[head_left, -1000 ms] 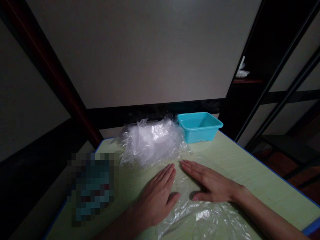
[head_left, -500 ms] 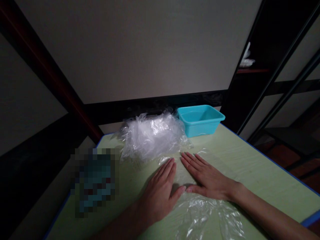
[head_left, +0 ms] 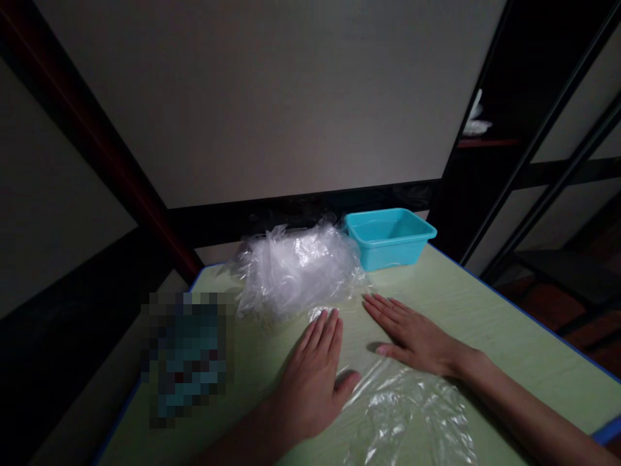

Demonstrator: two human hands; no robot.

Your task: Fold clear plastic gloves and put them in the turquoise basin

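A thin clear plastic bag lies spread on the pale green tabletop, wrinkled at its near end. My left hand rests flat on its left side, fingers stretched forward and thumb out to the right. On the other side my right hand presses flat, fingers pointing forward and left, thumb apart. Neither hand grasps anything. Just beyond my fingertips sits a heap of crumpled clear plastic bags. The bag's far edge is hard to make out against the table.
At the back stands a light blue plastic basin, right of the heap. A pixelated, blurred-out item lies at the table's left edge. The green table has blue edging. Behind it rises a pale cabinet panel.
My right hand has slid to the right, away from my left hand, so the thumbs are farther apart. The left hand has barely moved. The plastic between them looks smoother.
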